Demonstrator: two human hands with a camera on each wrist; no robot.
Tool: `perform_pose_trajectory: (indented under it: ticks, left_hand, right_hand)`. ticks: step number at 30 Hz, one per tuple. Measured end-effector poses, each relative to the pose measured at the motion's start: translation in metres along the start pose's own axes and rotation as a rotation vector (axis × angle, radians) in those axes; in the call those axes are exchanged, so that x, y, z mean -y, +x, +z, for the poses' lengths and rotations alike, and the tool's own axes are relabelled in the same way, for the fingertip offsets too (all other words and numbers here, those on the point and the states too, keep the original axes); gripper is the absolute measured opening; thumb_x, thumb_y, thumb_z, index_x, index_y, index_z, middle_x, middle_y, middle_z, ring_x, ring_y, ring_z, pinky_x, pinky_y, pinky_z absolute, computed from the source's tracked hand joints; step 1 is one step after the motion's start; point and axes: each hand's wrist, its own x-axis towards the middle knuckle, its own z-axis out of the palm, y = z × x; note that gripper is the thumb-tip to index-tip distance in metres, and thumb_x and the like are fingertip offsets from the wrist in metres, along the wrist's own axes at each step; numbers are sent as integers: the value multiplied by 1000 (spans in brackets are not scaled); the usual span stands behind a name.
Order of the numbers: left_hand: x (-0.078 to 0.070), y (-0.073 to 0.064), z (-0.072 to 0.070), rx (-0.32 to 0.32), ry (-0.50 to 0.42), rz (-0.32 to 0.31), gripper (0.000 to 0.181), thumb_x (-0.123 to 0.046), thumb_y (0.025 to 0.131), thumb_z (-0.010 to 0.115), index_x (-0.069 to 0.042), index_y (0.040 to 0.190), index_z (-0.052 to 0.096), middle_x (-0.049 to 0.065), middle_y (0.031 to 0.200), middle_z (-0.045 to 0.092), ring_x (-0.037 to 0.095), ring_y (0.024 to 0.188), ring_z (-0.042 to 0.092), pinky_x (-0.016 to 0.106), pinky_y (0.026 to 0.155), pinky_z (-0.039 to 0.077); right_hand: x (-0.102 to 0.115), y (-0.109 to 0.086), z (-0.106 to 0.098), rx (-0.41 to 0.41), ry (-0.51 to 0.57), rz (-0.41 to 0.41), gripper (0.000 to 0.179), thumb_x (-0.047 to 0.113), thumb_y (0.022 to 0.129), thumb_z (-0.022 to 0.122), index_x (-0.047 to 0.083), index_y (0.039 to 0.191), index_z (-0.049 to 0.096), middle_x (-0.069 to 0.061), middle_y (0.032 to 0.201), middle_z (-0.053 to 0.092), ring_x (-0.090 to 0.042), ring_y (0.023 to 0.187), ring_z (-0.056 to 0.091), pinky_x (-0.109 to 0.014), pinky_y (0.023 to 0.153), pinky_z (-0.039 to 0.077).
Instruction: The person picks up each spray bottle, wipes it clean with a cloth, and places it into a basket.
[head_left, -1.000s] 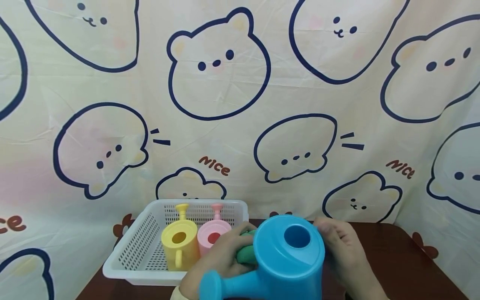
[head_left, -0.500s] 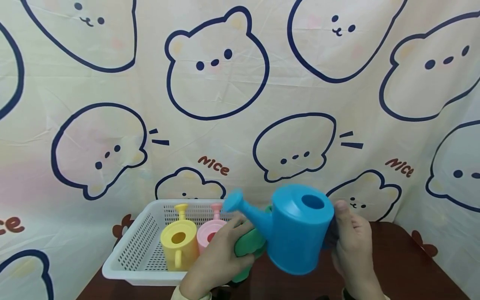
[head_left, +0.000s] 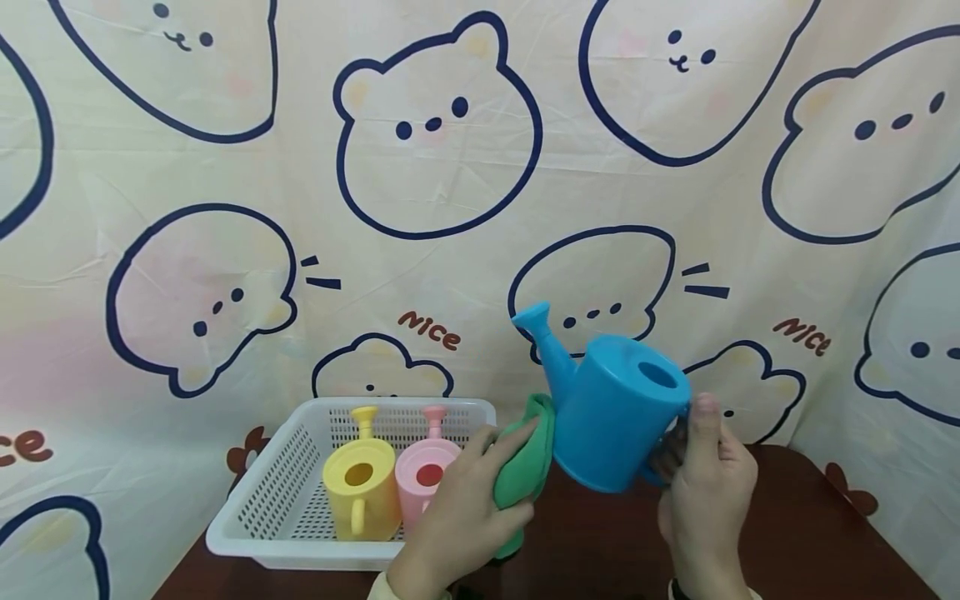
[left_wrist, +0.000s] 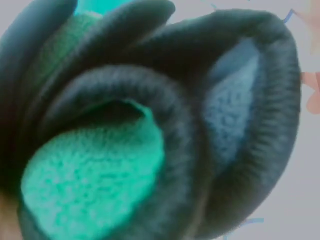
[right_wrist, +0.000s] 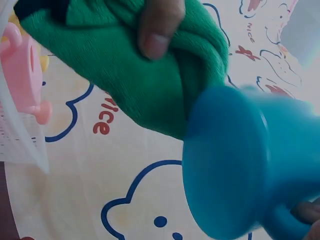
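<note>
My left hand (head_left: 468, 508) grips a folded green cloth (head_left: 525, 467), its thumb and fingers bent around the fabric. Raised above the table, a blue toy watering can (head_left: 611, 417) leans with its spout up and to the left. My right hand (head_left: 708, 500) holds it by the handle on the right side. The cloth's edge is right at the can's left wall. In the right wrist view, the green cloth (right_wrist: 125, 75) overlaps the edge of the can's round base (right_wrist: 220, 165). Thick folds of cloth (left_wrist: 95, 185) fill the left wrist view.
A white plastic basket (head_left: 255, 546) stands on the dark brown table (head_left: 600, 550) at the left. Inside it are a yellow watering can (head_left: 360, 492) and a pink watering can (head_left: 420, 458), partly behind my left hand. A cartoon-print curtain (head_left: 450, 275) hangs behind the table.
The blue watering can has risen and moved right, its spout swinging from low toward me to up and left. My left hand with the cloth has moved slightly right.
</note>
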Motion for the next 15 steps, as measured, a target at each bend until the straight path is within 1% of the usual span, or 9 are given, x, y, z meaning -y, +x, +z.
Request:
perform_pose_trajectory:
  ticks: [5, 8, 11, 15]
  left_hand:
    - [-2, 0, 9, -70, 59, 41, 80, -13, 83, 82, -30, 156, 53, 5, 127, 62, 16, 102, 58, 24, 81, 55]
    - [-3, 1, 12, -118, 100, 67, 81, -14, 81, 84, -28, 155, 53, 4, 126, 63, 14, 101, 58, 25, 81, 55]
    - [-5, 2, 14, -151, 117, 85, 83, -14, 80, 85, -29, 155, 53, 4, 126, 63, 13, 101, 59, 26, 81, 55]
    - [-8, 2, 18, -168, 122, 121, 83, -14, 80, 85, -29, 155, 52, 4, 126, 62, 14, 100, 59, 26, 81, 55]
  right_hand:
    - [1, -3, 5, -61, -17, 59, 57, 35, 109, 54, 5, 63, 39, 2, 53, 34, -16, 44, 33, -29, 47, 30]
    - [3, -4, 7, -82, -21, 102, 56, 42, 108, 54, 6, 66, 41, 2, 54, 35, -15, 46, 35, -27, 50, 34]
    - [4, -5, 8, -89, 0, 145, 55, 47, 107, 53, 8, 69, 42, 2, 57, 36, -13, 50, 38, -26, 53, 37]
    - [6, -7, 9, -75, 56, 193, 54, 52, 106, 50, 9, 74, 42, 3, 63, 37, -13, 56, 41, -28, 57, 41]
